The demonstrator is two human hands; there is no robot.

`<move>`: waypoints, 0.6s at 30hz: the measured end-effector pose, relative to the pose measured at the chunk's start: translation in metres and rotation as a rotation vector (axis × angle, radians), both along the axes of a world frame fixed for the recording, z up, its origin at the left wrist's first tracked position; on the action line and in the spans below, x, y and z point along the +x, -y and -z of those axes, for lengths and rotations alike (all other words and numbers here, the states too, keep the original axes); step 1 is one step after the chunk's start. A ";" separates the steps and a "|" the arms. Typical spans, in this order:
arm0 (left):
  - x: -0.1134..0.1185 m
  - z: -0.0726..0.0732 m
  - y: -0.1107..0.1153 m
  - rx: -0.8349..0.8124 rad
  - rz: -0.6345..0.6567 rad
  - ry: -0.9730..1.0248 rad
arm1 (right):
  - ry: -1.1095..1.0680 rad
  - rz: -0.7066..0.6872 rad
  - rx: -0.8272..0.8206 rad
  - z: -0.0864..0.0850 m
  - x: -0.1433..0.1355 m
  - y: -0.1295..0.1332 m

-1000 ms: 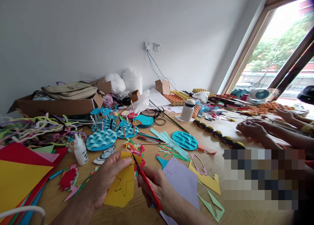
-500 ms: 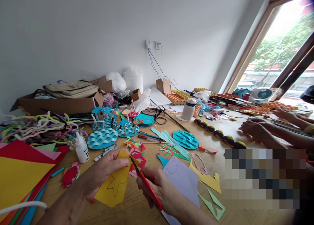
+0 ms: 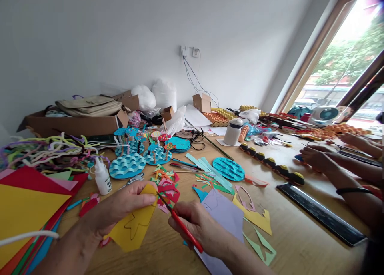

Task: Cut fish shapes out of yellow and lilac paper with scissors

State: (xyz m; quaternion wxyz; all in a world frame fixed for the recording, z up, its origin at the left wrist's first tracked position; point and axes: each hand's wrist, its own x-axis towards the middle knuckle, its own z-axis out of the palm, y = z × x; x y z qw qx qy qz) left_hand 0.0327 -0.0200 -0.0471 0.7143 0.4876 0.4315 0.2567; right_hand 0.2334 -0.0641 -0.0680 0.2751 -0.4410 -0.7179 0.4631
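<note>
- Lower end of the yellow paper [image 3: 141,221] has swung further left since a second ago, and the scissors [image 3: 185,230] have shifted slightly left with it.
- Head view, only one I've got: that paper is my landmark. Star shape drawn on it in dark line, sheet tilted, held up over the table [image 3: 162,253].
- Left hand [image 3: 126,205] is at its upper left, closed in a pinch, thumb on the front near the top. Fingers behind are mostly hidden.
- Right hand [image 3: 196,223] is just right of it, curled round the red handles. Blades point up-left to the paper's upper right edge; can't tell how far apart they are.
- Lavender sheet [image 3: 229,215] lies right of the paper, beyond the right hand.
- Red and pink scraps [image 3: 171,191] sit just up and right of it.
- Glue bottle [image 3: 103,179] stands up and left of it.
</note>
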 end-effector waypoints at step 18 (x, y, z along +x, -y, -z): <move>0.012 -0.006 -0.001 0.307 0.081 -0.192 | -0.554 0.285 0.058 0.002 0.017 -0.017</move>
